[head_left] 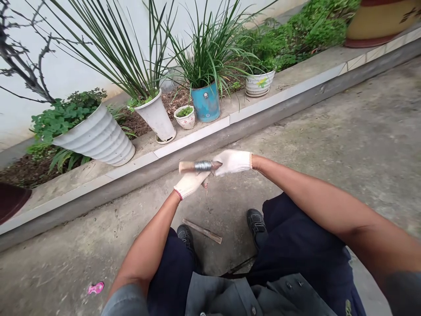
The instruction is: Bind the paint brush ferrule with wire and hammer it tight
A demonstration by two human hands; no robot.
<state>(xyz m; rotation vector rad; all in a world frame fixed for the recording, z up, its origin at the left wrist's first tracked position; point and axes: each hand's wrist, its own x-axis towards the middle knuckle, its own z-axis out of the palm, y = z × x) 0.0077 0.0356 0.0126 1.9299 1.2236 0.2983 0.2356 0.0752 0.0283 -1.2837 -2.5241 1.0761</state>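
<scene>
The left hand (191,184), in a white knit cotton glove with a red-trimmed cuff, is closed around a short wooden stick bound with silver wire (203,166) from below. The right hand (233,162), in a matching white glove, grasps the stick's darker, tapered end. The stick is held roughly level in the air, with its pale bare end pointing left and the tight band of wire coils showing between the two hands.

Below the hands, a narrow flat strip of wood (202,231) lies slantwise on the rough concrete ground (329,131), between the person's black shoes (255,224). The person's knees, in dark navy trousers (171,272), spread on both sides, and a grey jacket (223,294) bunches at the bottom of the view. A small pink plastic clip (95,287) lies on the concrete to the left.

Ahead, a raised concrete kerb with a white tile edge (194,136) runs across the view. Behind it stand a white ribbed planter (98,136), a tall white tapered pot (156,116), a small white pot (184,117), a blue cylindrical pot (206,102) and a white bowl-shaped pot (259,83), all holding green plants.
</scene>
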